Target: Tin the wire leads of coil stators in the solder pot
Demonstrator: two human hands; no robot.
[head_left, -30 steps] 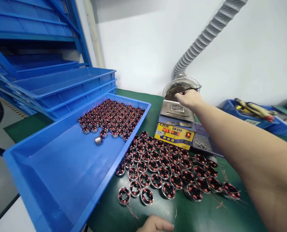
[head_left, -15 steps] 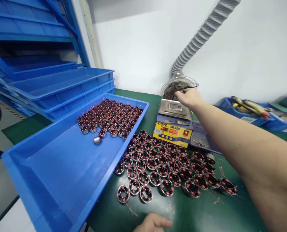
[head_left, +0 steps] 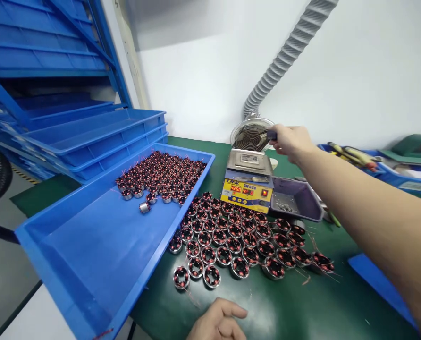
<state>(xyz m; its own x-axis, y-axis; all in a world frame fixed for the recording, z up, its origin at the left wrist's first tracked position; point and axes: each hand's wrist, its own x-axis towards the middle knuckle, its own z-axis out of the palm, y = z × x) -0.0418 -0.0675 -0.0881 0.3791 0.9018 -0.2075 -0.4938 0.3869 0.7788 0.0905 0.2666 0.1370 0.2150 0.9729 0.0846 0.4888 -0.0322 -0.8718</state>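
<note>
At the end of my outstretched right arm, my right hand (head_left: 292, 141) is closed on a small dark piece (head_left: 272, 135) with a pale end; its kind is not clear. The hand is in front of the round extractor hood (head_left: 252, 137), above and behind the yellow-fronted solder pot (head_left: 246, 193). My left hand (head_left: 219, 321) is low at the front edge, index finger stretched and the others loosely curled, with nothing seen in it. Beyond it, many wire-wound motor stators (head_left: 223, 255) stand in rows on the green table (head_left: 267, 307).
At left a blue tray (head_left: 100, 255) holds many more stators at its far end. Stacked blue trays (head_left: 125, 127) stand behind it. A purple bin (head_left: 302, 200) is beside the solder pot. Tools lie in a blue bin (head_left: 369, 170) at right. A grey duct (head_left: 291, 47) rises behind.
My right hand has drawn back to the right from the hood, and the dark piece now shows. My left hand has come slightly further into view. The view has shifted a little.
</note>
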